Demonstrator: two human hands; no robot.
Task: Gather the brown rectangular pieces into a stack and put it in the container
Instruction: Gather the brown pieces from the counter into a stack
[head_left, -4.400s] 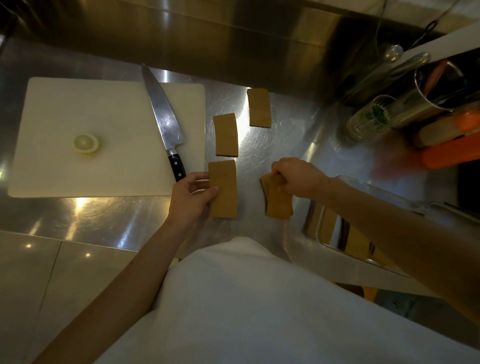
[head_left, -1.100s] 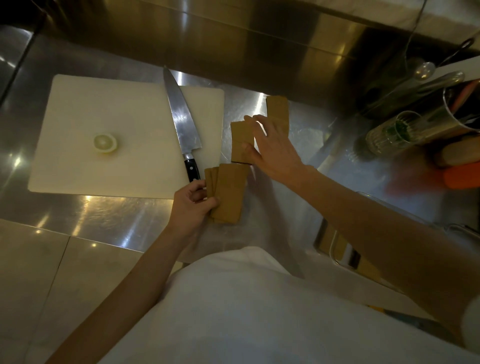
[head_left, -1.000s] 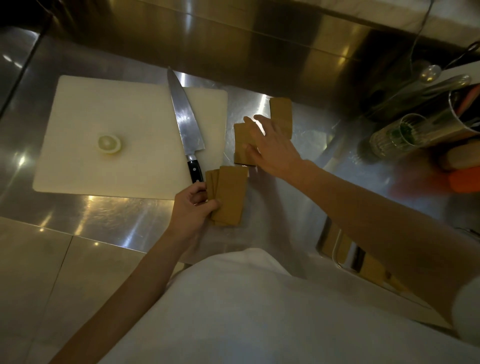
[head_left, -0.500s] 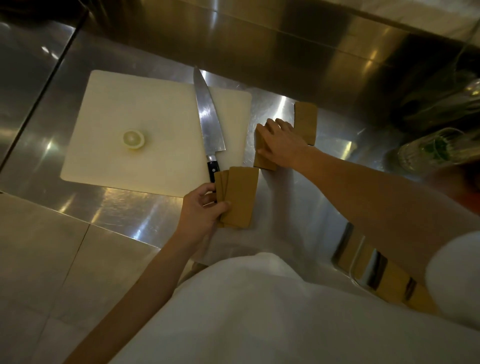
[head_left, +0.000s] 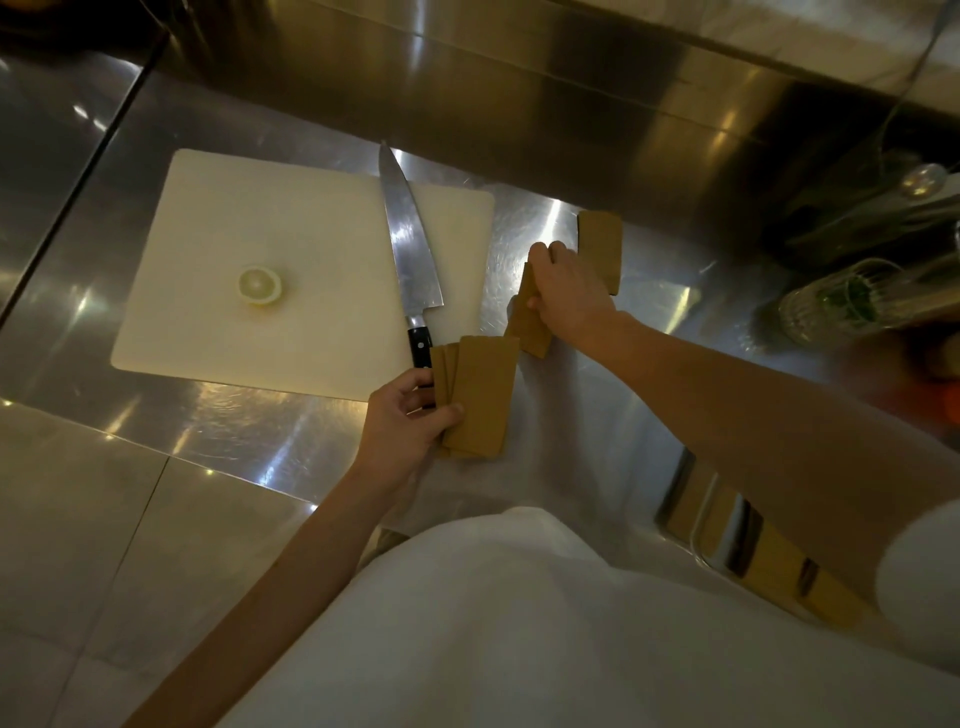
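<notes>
1. Head view, task items: a fanned stack of brown pieces (head_left: 478, 395) is held on the steel counter (head_left: 234, 431), its long axis running away from the person and leaning slightly right at the far end. At least three staggered left edges are visible; the faces appear flat, matte and rectangular.
2. Left hand (head_left: 410, 421): it is closed on the near left corner of the stack, thumb on top, fingers curled at the left edge.
3. Right hand (head_left: 566, 296): it is pinched on a single brown piece (head_left: 530, 327), which is tilted, its near end lying just beside the far right corner of the stack. Whether that end touches the counter cannot be told.
4. Remaining piece: one loose brown piece (head_left: 602, 244) lies flat on the counter just beyond the right hand, long axis pointing away from the person.
5. Container: a clear-walled container (head_left: 696, 509) is seen at lower right, partly hidden by the right forearm; brown strips show through it, but whether they are contents or reflections cannot be told.
6. Surroundings: a pale, smooth cutting board (head_left: 260, 218) lies left of the stack, bearing a round lemon end (head_left: 260, 286) and a chef's knife (head_left: 410, 249), tip pointing away, black handle just beside the stack. The counter is polished and reflective.
</notes>
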